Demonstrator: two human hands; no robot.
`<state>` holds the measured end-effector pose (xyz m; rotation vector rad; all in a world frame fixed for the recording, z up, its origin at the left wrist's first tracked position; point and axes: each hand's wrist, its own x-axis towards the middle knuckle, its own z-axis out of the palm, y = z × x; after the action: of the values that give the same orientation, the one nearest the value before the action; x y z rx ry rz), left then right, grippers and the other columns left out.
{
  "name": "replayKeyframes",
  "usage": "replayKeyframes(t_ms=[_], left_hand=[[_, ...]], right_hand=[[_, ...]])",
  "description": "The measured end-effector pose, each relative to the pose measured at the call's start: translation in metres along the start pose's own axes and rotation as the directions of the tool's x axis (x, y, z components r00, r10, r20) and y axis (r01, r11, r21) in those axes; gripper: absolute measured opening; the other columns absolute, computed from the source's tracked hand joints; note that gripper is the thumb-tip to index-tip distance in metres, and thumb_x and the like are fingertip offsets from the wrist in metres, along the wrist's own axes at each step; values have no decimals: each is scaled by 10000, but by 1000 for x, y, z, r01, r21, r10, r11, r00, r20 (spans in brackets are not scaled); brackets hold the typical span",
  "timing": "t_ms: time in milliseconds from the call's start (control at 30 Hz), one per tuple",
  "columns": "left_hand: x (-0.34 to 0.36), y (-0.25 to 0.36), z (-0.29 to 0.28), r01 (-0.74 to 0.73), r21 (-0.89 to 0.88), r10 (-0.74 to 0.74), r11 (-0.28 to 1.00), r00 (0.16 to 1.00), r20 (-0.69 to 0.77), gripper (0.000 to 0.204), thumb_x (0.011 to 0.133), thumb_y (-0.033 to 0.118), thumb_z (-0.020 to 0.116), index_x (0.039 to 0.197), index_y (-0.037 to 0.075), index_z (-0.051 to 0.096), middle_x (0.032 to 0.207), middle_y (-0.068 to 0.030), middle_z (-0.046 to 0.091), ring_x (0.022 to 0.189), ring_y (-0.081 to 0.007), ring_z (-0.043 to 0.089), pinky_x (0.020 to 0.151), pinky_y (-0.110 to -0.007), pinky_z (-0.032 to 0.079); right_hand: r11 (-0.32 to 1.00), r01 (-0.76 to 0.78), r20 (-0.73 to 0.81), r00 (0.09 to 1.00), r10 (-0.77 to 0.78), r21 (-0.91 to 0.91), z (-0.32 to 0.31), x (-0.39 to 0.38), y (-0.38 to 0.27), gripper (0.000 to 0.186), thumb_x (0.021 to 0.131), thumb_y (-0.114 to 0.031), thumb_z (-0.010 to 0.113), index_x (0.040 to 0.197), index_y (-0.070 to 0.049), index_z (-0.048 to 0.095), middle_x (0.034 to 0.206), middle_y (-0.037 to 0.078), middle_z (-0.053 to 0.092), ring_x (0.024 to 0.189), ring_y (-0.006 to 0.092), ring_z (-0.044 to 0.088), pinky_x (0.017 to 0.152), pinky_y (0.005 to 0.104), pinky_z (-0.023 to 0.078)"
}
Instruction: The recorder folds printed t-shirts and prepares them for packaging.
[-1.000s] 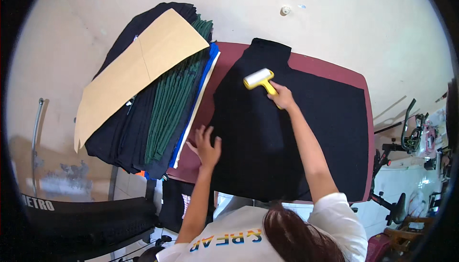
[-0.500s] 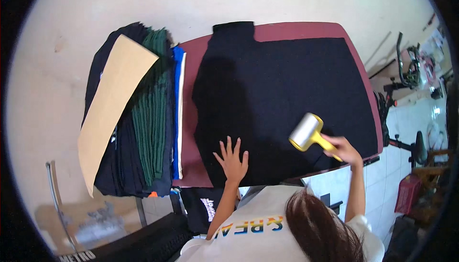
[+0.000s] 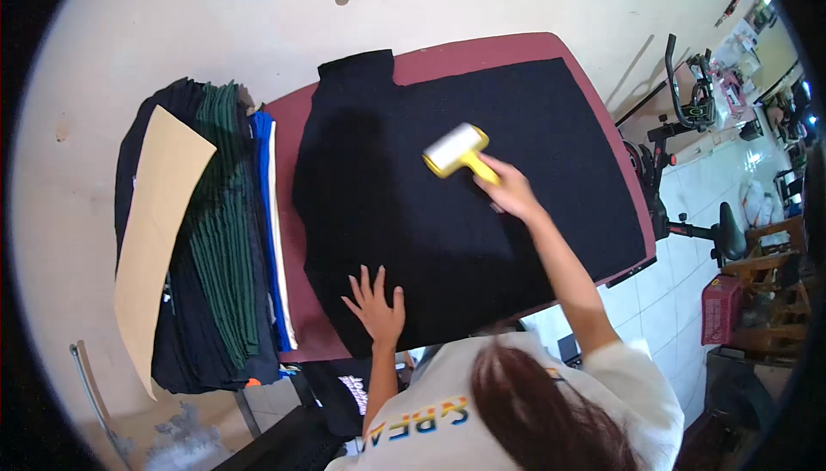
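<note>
A black garment (image 3: 516, 153) lies spread flat over a dark red table (image 3: 482, 54). My right hand (image 3: 508, 189) grips the yellow handle of a lint roller (image 3: 454, 151), whose white roll rests on the middle of the garment. My left hand (image 3: 376, 303) lies flat with its fingers spread on the garment's near edge, pressing the cloth down.
To the left, a stack of folded clothes (image 3: 215, 230) in black, green, blue and white carries a tan cardboard sheet (image 3: 155, 230). An exercise machine (image 3: 688, 118) and a red crate (image 3: 721, 309) stand on the tiled floor at the right. A cream wall runs behind the table.
My right hand has carried the lint roller from the garment's near right edge up toward its middle. My left hand has stayed flat on the near edge.
</note>
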<state>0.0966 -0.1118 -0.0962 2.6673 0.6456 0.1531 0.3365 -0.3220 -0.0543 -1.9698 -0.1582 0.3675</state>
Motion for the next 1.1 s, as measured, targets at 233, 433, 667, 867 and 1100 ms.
replayKeyframes(t_ms=[233, 433, 667, 867, 1100], left_hand=[[4, -1, 9, 177, 129, -172, 976, 984, -47, 526, 859, 367, 418, 1344, 183, 328, 1433, -94, 193, 1304, -431, 66, 1004, -605, 4], [3, -4, 9, 152, 117, -149, 981, 988, -33, 532, 857, 378, 419, 1343, 179, 331, 1436, -101, 183, 1307, -428, 48, 997, -615, -4], [2, -6, 16, 126, 170, -113, 977, 990, -83, 552, 850, 374, 427, 1347, 158, 320, 1440, -144, 134, 1309, -427, 25, 1001, -606, -17], [4, -8, 15, 135, 115, -129, 984, 990, -59, 545, 853, 363, 438, 1347, 164, 320, 1440, -151, 123, 1310, -420, 24, 1008, -595, -16], [-18, 40, 7, 108, 46, -102, 993, 987, -127, 565, 790, 319, 545, 1301, 138, 388, 1418, -208, 119, 1285, -464, 22, 1001, -597, -4]], right_hand=[[919, 74, -37, 995, -95, -387, 48, 125, -44, 499, 759, -294, 562, 1243, -223, 465, 1089, 183, 564, 1015, 348, 531, 870, 410, 419], [945, 233, -25, 969, -245, -230, -16, -5, 13, 483, 785, -195, 580, 1252, -190, 460, 1106, 182, 563, 1005, 330, 552, 867, 351, 428], [982, -110, -301, 952, 60, -152, -73, -280, 65, 449, 793, -20, 530, 1234, 2, 451, 1133, 207, 551, 1069, 254, 531, 908, 326, 406], [952, -34, -423, 900, -103, -304, -50, -256, 65, 455, 811, -54, 526, 1254, -21, 432, 1135, 217, 544, 1020, 290, 565, 852, 340, 448], [902, 116, -354, 893, -277, -416, -55, 36, 28, 451, 812, -236, 528, 1241, -131, 439, 808, 247, 594, 782, 410, 578, 713, 458, 462]])
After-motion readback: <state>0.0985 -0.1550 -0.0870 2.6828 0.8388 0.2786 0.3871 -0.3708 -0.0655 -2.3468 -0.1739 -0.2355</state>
